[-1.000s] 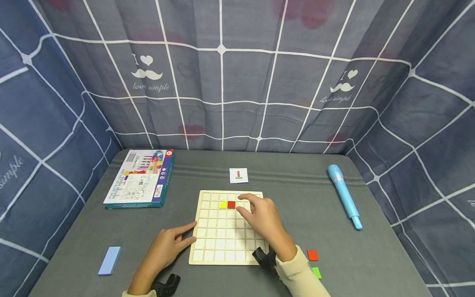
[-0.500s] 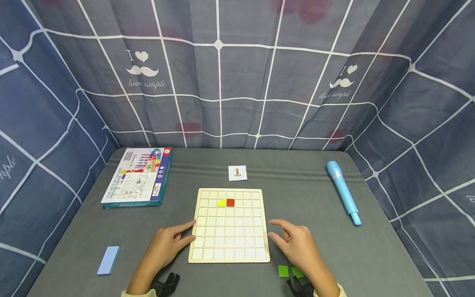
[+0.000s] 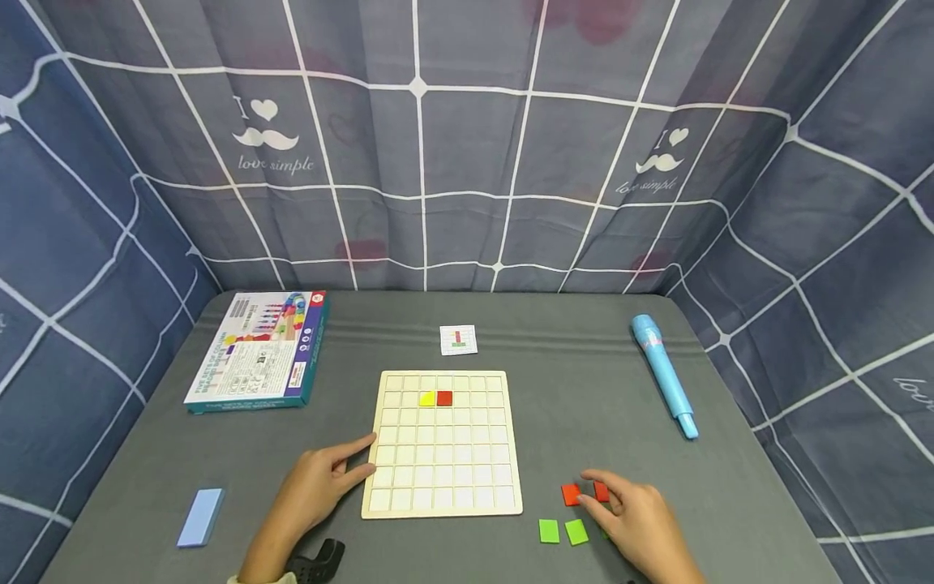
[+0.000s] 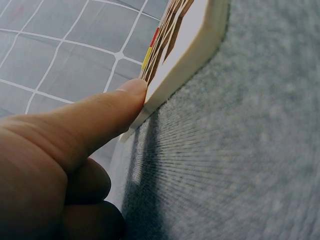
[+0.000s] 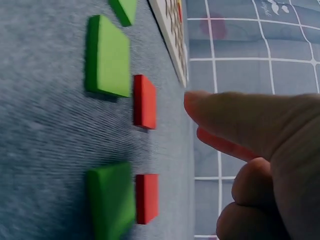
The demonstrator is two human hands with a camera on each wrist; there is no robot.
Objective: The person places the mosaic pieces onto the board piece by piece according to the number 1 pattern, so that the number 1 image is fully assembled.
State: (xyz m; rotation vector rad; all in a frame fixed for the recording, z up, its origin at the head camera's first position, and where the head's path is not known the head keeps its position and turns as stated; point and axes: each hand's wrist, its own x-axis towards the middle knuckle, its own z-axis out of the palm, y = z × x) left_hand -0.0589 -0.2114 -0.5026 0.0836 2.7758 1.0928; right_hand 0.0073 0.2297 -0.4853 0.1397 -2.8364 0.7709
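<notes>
My left hand (image 3: 312, 488) rests its index finger and thumb against the left edge of the cream gridded board (image 3: 441, 454); one fingertip presses the board's rim (image 4: 187, 80) in the left wrist view. A yellow tile (image 3: 427, 398) and a red tile (image 3: 444, 398) sit side by side in an upper row. To the board's right, my right hand (image 3: 644, 521) hovers over loose tiles, thumb and index finger apart, holding nothing. Near its fingertips lie two red tiles (image 3: 571, 495), with green tiles (image 3: 549, 531) closer to me. One green tile (image 5: 112, 200) is mostly hidden by the hand in the head view.
Behind the board lies a small pattern card (image 3: 458, 341). A printed box (image 3: 259, 349) stands back left, with a light blue block (image 3: 200, 517) at front left. A light blue pen-like stick (image 3: 664, 375) lies on the right. Curtains (image 3: 467, 146) enclose the table's back and sides.
My right hand has left the upper part of the board and moved right and toward me, over the loose red tiles. The left hand stays at the board's edge. The head view has shifted slightly.
</notes>
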